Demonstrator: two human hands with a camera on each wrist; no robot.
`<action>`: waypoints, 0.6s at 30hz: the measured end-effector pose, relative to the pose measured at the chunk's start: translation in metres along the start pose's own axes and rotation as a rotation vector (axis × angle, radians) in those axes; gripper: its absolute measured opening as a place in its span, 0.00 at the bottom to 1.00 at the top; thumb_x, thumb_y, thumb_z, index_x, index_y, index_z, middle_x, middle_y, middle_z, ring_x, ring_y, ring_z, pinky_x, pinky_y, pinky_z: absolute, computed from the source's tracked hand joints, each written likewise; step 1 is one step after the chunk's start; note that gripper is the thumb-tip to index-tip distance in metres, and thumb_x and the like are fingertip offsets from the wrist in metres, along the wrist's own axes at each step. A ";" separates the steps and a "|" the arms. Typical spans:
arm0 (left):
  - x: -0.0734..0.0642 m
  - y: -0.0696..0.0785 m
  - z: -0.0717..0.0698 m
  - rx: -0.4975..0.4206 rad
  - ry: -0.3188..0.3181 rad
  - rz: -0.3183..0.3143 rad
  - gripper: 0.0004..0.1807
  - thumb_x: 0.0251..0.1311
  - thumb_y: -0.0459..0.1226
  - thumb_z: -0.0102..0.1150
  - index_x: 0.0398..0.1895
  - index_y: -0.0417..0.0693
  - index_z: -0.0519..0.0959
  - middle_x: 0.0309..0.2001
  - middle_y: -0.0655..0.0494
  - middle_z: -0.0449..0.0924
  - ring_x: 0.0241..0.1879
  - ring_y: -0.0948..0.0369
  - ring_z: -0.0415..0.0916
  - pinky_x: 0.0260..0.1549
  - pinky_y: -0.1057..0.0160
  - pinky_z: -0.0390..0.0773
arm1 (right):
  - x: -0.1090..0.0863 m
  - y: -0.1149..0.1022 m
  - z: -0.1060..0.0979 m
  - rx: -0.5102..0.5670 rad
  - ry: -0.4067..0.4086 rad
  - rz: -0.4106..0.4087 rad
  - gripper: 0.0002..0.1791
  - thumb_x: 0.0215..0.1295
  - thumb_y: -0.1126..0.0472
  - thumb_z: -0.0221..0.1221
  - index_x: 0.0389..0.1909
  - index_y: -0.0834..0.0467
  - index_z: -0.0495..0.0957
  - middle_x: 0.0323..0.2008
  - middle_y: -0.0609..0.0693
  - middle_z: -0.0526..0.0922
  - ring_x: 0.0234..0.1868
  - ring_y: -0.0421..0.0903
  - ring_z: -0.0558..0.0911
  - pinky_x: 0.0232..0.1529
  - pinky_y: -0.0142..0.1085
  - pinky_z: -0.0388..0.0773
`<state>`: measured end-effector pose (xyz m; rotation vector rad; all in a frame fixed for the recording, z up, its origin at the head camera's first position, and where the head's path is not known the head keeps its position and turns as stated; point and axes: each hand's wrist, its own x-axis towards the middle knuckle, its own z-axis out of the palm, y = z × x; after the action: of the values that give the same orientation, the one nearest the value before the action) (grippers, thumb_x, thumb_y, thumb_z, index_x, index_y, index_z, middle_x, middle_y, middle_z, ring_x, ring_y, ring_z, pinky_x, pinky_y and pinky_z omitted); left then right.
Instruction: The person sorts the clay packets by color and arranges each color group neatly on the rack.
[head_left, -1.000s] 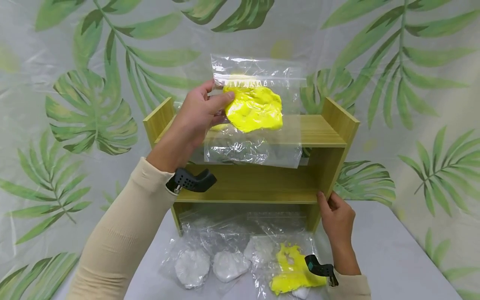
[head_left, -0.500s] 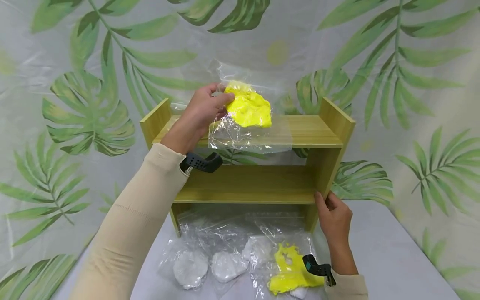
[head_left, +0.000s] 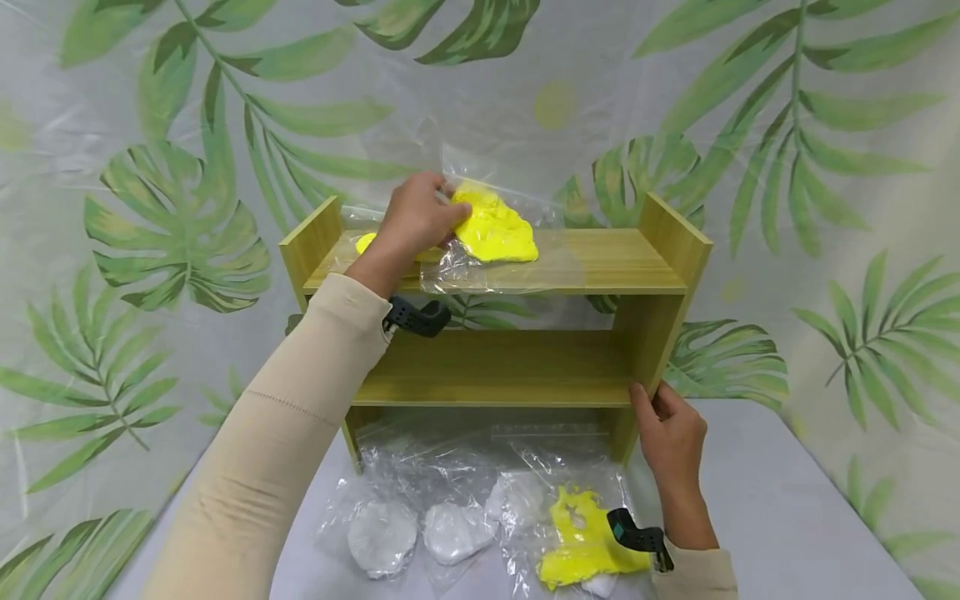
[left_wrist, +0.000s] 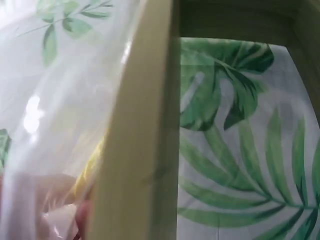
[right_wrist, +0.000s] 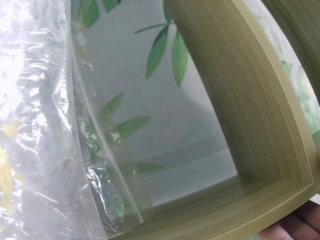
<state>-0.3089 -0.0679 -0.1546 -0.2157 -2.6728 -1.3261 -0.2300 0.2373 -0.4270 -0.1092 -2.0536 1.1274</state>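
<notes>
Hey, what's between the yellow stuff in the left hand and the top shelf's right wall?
After the yellow stuff comes its clear bag, then bare top board up to the right wall. The head view shows that.

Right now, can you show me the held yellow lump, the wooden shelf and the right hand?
Held yellow lump [head_left: 495,231]: head view, its middle.
Wooden shelf [head_left: 495,367]: head view, bare lower board.
Right hand [head_left: 672,435]: head view, back of the hand.

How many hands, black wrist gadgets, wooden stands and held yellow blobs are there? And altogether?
Hands: 2 (left hand, right hand)
Black gadgets: 2 (left wrist gadget, right wrist gadget)
Wooden stand: 1
Held yellow blob: 1
Total: 6
</notes>
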 end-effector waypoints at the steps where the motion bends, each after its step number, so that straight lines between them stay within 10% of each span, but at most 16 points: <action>1: 0.000 0.000 0.001 0.055 0.015 0.021 0.19 0.66 0.41 0.57 0.57 0.44 0.71 0.41 0.50 0.77 0.27 0.57 0.78 0.30 0.64 0.80 | 0.000 0.000 0.000 -0.001 0.002 -0.001 0.15 0.66 0.53 0.60 0.43 0.60 0.85 0.34 0.58 0.87 0.30 0.13 0.71 0.30 0.13 0.68; 8: 0.001 -0.004 0.003 0.353 0.101 0.110 0.16 0.64 0.44 0.60 0.46 0.41 0.76 0.44 0.50 0.77 0.42 0.53 0.74 0.43 0.59 0.75 | 0.000 0.000 0.000 -0.004 -0.005 0.008 0.16 0.66 0.52 0.60 0.44 0.61 0.85 0.35 0.58 0.87 0.31 0.13 0.71 0.30 0.13 0.68; 18: -0.001 -0.007 0.003 0.493 0.165 0.186 0.27 0.61 0.46 0.62 0.14 0.47 0.59 0.17 0.57 0.50 0.20 0.59 0.51 0.22 0.64 0.57 | -0.002 -0.002 -0.002 -0.003 -0.007 0.021 0.16 0.66 0.52 0.60 0.44 0.60 0.85 0.36 0.59 0.87 0.31 0.12 0.71 0.31 0.12 0.68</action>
<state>-0.3091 -0.0697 -0.1616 -0.2695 -2.6577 -0.5786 -0.2269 0.2364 -0.4263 -0.1289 -2.0651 1.1389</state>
